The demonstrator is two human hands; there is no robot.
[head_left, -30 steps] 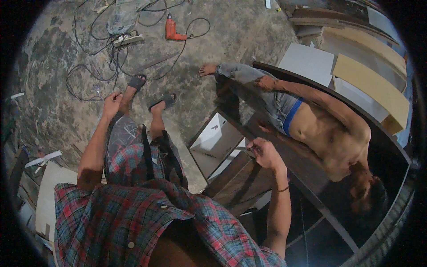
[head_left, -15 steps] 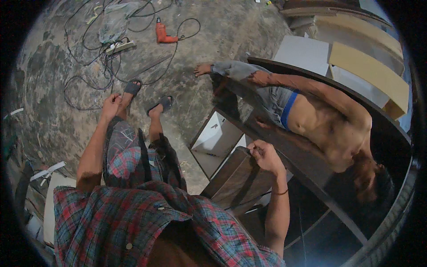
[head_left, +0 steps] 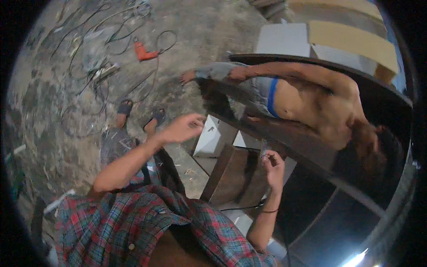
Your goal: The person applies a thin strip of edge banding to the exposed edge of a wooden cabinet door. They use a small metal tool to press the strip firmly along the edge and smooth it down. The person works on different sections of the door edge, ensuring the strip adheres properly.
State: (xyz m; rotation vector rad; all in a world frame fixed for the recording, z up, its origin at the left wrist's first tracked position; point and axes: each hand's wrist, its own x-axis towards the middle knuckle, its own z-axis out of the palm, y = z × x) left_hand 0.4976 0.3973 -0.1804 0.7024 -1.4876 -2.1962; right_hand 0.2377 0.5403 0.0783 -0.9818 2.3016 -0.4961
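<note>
My right hand (head_left: 273, 168) is closed in a pinch at the upper right corner of a dark wood-grain box (head_left: 235, 173), perhaps a drawer. A small greyish sliver shows above its fingertips, too small to name. My left hand (head_left: 184, 127) hangs in front of a white-lined compartment (head_left: 213, 140), left of and beyond the box. Motion smears its fingers, and I cannot see anything in them. Behind the box lies a long dark cabinet frame (head_left: 307, 162), on which another person (head_left: 307, 100) sits or leans with one hand on a knee.
On the floor at far left lie an orange drill (head_left: 144, 52), tangled cables and a power strip (head_left: 106, 71). White panels (head_left: 282, 40) and a cream panel (head_left: 351, 44) stand beyond the cabinet. A dark cable (head_left: 242, 208) runs under my right wrist.
My left hand has swung from beside my knee to the right, toward the white-lined compartment. My right hand remains at the box's corner. The whole view has shifted somewhat.
</note>
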